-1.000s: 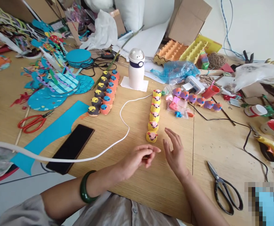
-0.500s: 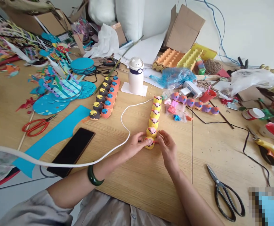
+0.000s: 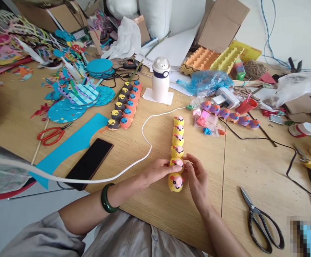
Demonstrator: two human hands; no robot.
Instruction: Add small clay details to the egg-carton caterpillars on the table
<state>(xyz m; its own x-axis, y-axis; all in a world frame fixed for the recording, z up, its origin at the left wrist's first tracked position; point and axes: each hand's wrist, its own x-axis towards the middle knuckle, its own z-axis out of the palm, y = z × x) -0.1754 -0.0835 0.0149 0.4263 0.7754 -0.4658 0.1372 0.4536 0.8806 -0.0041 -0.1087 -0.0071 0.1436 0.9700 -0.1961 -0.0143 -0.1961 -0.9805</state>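
A yellow egg-carton strip (image 3: 177,150) with pink and black decorations runs away from me on the wooden table. My left hand (image 3: 159,172) is closed on its left side, with the thumb over the second bump from the near end. On the strip's right side, my right hand (image 3: 197,175) has its thumb and forefinger close together at that same bump; whatever is between those fingertips is too small to make out. The nearest bump, with its pink patch, shows fully below my hands.
A white cable (image 3: 148,142) curves left of the strip. Black scissors (image 3: 261,217) lie at the right, a phone (image 3: 91,162) at the left. Further back stand a white container (image 3: 161,84), black and orange strips (image 3: 127,105) and a purple strip (image 3: 229,115).
The strip now lies nearer to me, with its nearest bump uncovered. Both hands are at the second bump instead of the end one. The view has shifted slightly.
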